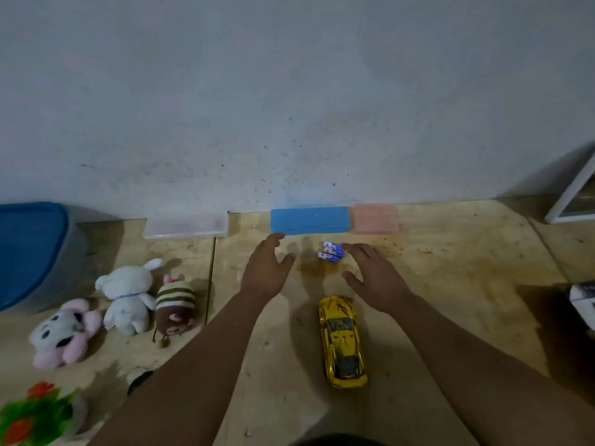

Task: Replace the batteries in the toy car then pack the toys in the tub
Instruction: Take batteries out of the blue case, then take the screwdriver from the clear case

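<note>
Head view: both hands' grip released, left hand and right hand flanking cylindrical batteries.

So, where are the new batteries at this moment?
In the head view, the batteries lie on the floor just left of the right hand, near the blue box by the wall, beyond the car.

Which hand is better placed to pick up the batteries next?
Probably right hand: its fingertips are beside the batteries. Left hand hovers farther off, open.
</note>
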